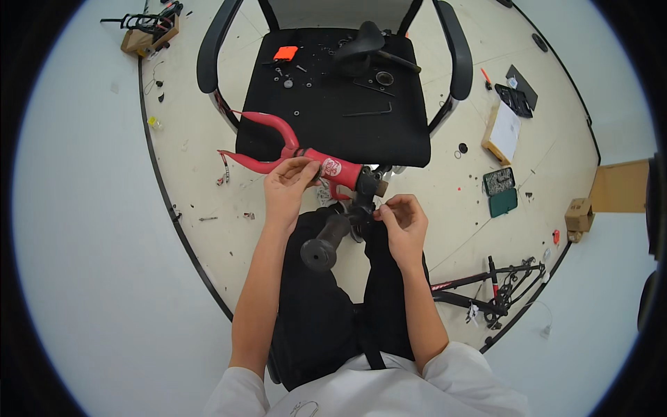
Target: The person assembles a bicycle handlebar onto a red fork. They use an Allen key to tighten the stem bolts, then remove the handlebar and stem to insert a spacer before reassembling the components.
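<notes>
A small red bicycle frame (325,162) lies slanted against the front of a black office chair seat, its two curved red tubes pointing left. Joined to its right end is a black handlebar stem (361,201), with a black handlebar grip (319,254) pointing down over my lap. My left hand (286,191) is at the frame's near side, thumb and fingers pinched around a small dark piece I cannot make out. Beside the stem, my right hand (405,221) has its thumb and fingertips drawn together; whatever lies between them is too small to name.
On the chair seat (278,142) lie a black bicycle saddle (358,52), a hex key (368,112), an orange piece (285,53) and several small parts. A black bicycle frame (497,295), a green case (503,201) and a carton (501,132) rest on the floor at right.
</notes>
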Tool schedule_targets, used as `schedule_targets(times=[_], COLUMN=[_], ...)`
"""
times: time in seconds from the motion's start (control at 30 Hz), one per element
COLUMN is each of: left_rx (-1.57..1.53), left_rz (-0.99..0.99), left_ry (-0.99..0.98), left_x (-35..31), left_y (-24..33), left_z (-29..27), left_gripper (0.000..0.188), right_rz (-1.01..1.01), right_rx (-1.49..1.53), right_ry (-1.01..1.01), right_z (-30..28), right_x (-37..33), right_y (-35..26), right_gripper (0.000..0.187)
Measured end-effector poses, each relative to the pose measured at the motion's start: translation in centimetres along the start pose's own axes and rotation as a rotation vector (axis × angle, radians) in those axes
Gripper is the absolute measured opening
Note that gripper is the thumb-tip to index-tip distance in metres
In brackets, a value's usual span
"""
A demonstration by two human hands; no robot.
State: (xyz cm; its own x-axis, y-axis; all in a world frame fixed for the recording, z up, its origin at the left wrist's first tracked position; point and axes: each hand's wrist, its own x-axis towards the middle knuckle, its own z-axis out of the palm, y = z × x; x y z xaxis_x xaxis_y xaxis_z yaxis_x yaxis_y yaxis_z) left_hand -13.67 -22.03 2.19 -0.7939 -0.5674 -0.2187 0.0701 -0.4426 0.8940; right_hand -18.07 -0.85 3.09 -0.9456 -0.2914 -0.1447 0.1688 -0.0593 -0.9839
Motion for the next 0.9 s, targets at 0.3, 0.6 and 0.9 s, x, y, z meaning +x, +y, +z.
schedule_targets(times=[0.3, 0.6, 0.9], left_rx=[0.008, -0.040, 0.082], left_rz=[0.032, -0.025, -0.159], left_ry=[0.068, 0.246, 0.060], left_x=[-1.4, -15.0, -19.4], left_y=[0.7, 0.9, -1.6], left_z=[0.5, -1.3, 3.4], left_gripper=[0.017, 0.015, 0.015], right_rz=[-0.006, 0.208, 0.397], right_rx=[0.036, 0.147, 0.600], right_ry=[-0.004, -0.353, -0.505], right_z=[-1.4, -3.6, -3.4], right_x=[-0.8, -7.5, -10.3], right_y=[-0.5, -1.7, -1.1], right_gripper=[0.008, 0.016, 0.026])
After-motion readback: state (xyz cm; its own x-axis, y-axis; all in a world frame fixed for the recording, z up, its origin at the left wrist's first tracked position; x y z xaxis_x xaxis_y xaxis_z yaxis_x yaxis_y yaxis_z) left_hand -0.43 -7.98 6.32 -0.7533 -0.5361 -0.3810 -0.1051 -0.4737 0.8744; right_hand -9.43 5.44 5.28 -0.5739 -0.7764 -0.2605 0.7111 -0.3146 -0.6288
